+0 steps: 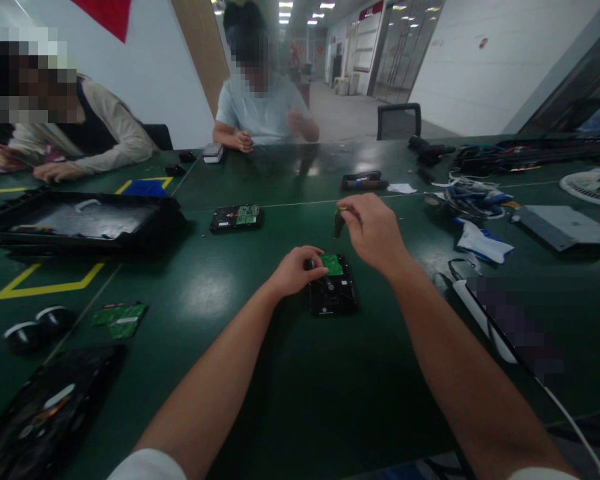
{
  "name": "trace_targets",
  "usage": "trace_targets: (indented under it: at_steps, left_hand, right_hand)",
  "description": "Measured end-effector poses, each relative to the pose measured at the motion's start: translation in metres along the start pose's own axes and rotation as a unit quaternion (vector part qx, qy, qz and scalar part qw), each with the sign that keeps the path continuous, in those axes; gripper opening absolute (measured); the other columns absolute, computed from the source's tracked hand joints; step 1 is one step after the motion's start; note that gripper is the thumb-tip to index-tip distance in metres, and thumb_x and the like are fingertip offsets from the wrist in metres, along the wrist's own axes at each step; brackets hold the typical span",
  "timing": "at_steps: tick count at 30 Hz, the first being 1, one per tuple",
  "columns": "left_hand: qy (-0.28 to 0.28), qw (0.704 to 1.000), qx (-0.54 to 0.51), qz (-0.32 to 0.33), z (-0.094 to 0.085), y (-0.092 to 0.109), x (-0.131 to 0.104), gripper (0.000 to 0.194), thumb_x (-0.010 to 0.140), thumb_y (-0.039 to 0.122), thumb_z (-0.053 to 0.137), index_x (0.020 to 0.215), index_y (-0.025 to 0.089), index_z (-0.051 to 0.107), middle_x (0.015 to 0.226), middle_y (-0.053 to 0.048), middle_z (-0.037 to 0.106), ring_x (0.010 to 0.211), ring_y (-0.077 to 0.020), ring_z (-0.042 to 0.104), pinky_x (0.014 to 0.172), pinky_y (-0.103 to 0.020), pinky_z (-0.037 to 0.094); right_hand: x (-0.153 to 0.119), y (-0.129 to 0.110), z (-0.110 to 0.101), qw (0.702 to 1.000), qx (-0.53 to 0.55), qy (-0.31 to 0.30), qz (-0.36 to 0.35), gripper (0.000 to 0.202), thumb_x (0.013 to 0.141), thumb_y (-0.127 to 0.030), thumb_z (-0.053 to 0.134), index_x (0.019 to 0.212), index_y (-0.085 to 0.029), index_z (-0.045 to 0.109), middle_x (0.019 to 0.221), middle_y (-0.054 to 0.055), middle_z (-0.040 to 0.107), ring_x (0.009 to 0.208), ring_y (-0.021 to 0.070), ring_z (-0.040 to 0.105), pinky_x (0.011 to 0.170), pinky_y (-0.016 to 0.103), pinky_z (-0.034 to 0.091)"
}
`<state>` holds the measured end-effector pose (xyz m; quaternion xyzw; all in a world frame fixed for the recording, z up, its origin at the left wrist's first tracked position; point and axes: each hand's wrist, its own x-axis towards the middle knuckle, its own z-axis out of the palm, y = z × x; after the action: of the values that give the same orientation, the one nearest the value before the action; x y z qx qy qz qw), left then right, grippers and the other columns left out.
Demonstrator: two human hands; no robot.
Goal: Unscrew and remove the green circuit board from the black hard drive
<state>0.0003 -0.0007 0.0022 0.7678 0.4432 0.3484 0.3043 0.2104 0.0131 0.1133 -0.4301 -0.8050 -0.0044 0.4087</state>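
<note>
A black hard drive (333, 300) with a green circuit board (333, 265) at its far end lies flat on the table in front of me. My left hand (300, 270) is closed at its far left side, thumb over the board and fingers along the edge. My right hand (373, 227) grips a screwdriver (338, 223) with a dark and yellow handle. It points down, nearly upright, over the board; whether its tip touches a screw is too small to tell.
Another hard drive (236, 218) lies beyond my left hand. At left are black trays (80, 217), a loose circuit board (120, 319) and a large drive casing (50, 407). Gloves (485, 241), a metal box (567, 223) and a tablet-like device (510, 333) are at right. Two people sit across.
</note>
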Motion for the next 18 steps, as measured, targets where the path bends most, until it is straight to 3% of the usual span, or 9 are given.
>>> trace_targets:
  at_steps: [8,14,18]
  left_hand:
    - [-0.004,1.0,-0.008,-0.001,0.0002,-0.0021,0.0004,0.012,0.086,0.03,0.079,0.083,0.022,0.07,0.128,-0.007,0.071,0.113,-0.025,0.066,0.104,-0.046,0.049]
    - [-0.003,1.0,0.002,0.0,-0.0003,-0.0017,0.0002,0.012,0.086,0.03,0.079,0.082,0.021,0.071,0.128,-0.007,0.071,0.112,-0.0254,0.066,0.103,-0.046,0.049]
    - [-0.007,1.0,0.003,-0.007,-0.0009,-0.0009,-0.0001,0.012,0.087,0.031,0.078,0.084,0.022,0.071,0.13,-0.007,0.071,0.111,-0.0251,0.066,0.103,-0.046,0.049]
  right_hand:
    - [-0.0015,0.0041,0.0018,0.995,0.092,0.006,0.037,0.012,0.095,-0.026,0.061,0.104,-0.023,0.069,0.103,0.006,0.076,0.093,0.0234,0.071,0.087,0.041,0.056]
    - [-0.0012,0.0051,0.0002,0.998,0.065,0.007,0.012,0.019,0.094,-0.025,0.062,0.109,-0.023,0.074,0.113,0.008,0.077,0.103,0.0261,0.071,0.095,0.046,0.056]
    - [-0.0015,0.0039,0.0004,0.995,0.093,0.005,0.04,0.019,0.092,-0.023,0.062,0.108,-0.024,0.072,0.113,0.007,0.077,0.1,0.0252,0.073,0.094,0.046,0.057]
